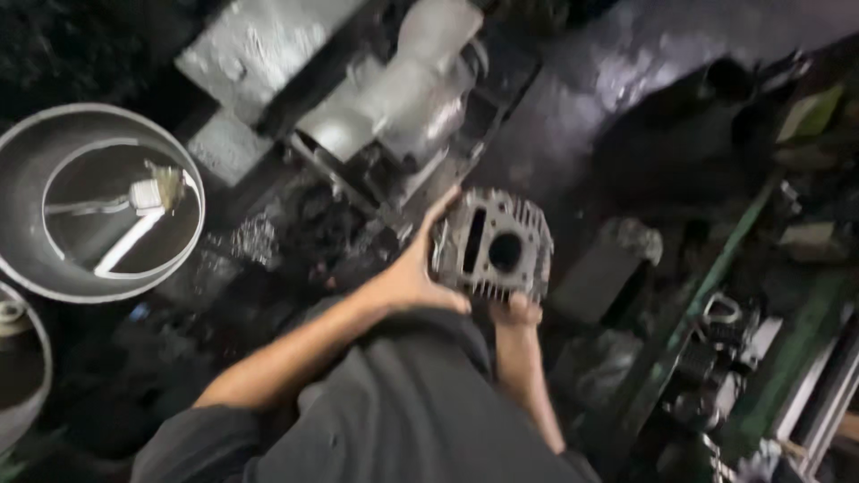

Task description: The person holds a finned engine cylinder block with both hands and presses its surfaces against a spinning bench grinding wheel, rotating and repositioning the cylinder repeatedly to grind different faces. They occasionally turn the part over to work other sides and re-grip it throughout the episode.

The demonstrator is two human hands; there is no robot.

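Basins first: at the left edge of the floor I see a round metal basin [36, 152] holding dark liquid, with a pale brush-like tool [148, 201] lying in it, handle slanting down to the left. Below it, a second basin [22, 376] is cut off by the frame and I cannot tell its contents.

My left hand [413, 277] grips the finned engine cylinder [494, 246] on its left side, fingers spread along the edge with the thumb hooked underneath. My right hand [516, 311] supports it from below, fingers curled against the bottom fins. The cylinder is held above the greasy floor [573, 116], near the middle, just below a grey engine casing [394, 98]. Its round bore faces up toward me, a narrow slot beside it; the slot's long axis runs roughly top to bottom, tilted slightly.
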